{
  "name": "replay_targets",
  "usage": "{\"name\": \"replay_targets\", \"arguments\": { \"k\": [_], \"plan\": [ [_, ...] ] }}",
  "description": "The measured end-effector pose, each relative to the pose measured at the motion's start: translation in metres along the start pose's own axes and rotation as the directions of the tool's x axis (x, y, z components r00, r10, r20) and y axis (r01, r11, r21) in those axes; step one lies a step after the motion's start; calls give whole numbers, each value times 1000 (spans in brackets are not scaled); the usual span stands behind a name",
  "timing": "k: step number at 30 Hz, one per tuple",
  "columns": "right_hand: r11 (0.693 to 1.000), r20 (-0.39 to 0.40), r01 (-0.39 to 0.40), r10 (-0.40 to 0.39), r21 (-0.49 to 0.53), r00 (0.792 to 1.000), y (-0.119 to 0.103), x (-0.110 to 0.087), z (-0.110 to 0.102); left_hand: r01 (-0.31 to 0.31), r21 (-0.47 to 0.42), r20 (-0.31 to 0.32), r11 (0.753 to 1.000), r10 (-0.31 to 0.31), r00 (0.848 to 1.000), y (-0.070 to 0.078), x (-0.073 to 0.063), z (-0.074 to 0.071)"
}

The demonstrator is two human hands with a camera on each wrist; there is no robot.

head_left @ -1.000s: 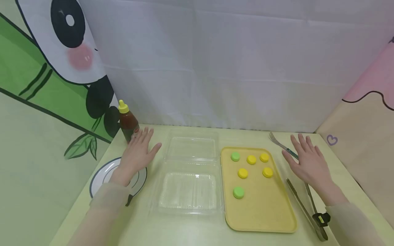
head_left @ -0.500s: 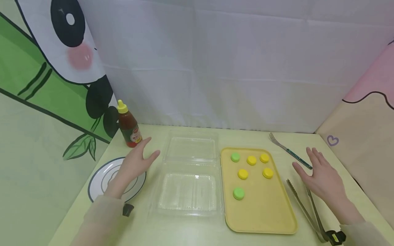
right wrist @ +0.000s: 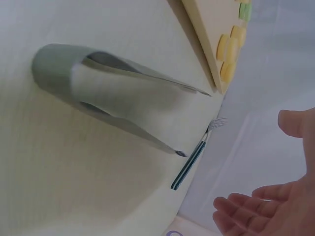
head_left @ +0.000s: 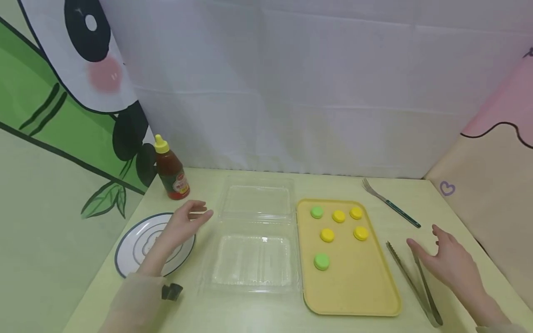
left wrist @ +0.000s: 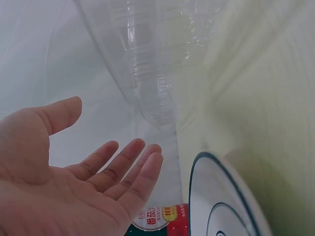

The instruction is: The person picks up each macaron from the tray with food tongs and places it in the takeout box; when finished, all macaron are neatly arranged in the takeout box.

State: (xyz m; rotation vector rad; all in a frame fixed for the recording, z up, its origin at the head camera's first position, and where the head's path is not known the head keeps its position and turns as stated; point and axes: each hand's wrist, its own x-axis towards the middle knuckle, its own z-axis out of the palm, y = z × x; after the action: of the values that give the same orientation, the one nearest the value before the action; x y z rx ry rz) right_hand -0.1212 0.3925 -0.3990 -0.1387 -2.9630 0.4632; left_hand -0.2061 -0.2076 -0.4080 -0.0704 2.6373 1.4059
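Observation:
My left hand hovers over the right edge of a white plate with blue rings, holding nothing, its fingers loosely bent. Behind it stands a red sauce bottle with a yellow cap. My right hand, likewise holding nothing, is above metal tongs lying spread on the table; it partly covers one arm of them in the head view. A clear plastic clamshell box lies unfolded in the middle. Beside it a yellow tray carries several green macarons and yellow macarons.
A fork with a green handle lies at the back right, beyond the tongs. A white cloth wall closes off the table's far edge, with printed side panels left and right.
Both hands have drawn back toward the near side, and their fingers have gone from spread to loosely bent. The bottle's label and the fork's handle have come into full view.

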Motion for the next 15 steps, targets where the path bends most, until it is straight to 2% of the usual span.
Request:
{"name": "replay_targets", "arguments": {
  "k": [3,8,15],
  "plan": [
    [1000,19,-12,12,12,1000,6,-6,4,23,-14,1,1000,-23,1000,-3,-1,2],
    [999,89,-34,33,18,995,13,-13,7,28,-29,1,999,-28,1000,-7,-2,5],
    [996,205,-86,79,29,975,22,-22,15,39,-46,33,998,-37,999,-7,-2,10]
  ]
}}
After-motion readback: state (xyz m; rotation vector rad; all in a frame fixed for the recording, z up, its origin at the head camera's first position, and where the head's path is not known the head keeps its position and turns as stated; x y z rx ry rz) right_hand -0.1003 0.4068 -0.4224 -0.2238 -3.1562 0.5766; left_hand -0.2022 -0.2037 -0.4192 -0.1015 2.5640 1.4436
